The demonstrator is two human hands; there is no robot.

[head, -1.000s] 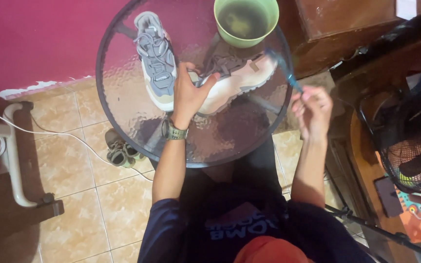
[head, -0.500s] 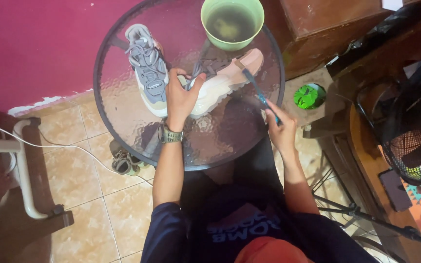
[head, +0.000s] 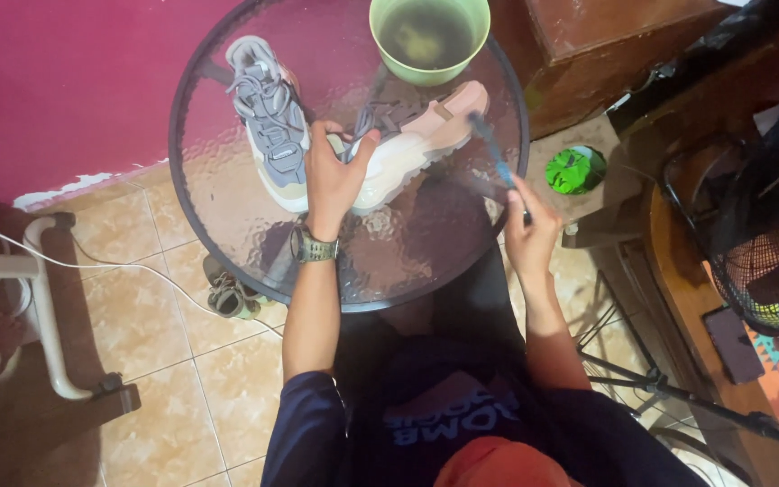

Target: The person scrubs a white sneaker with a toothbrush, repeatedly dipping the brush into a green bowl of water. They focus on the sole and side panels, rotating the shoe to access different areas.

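Green crumpled pkg (head: 575, 169) on low brown ledge, just right of right hand (head: 530, 236); no signs/screens seen.

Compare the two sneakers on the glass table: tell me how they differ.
The grey sneaker stands upright on its sole, laces up; the pale sneaker lies tipped on its side. The grey sneaker is grey with a cream sole; the pale sneaker shows a whitish sole and pink heel. The left hand grips the pale sneaker and the brush in the right hand reaches its heel; the grey sneaker lies untouched. Both rest on the round glass table.
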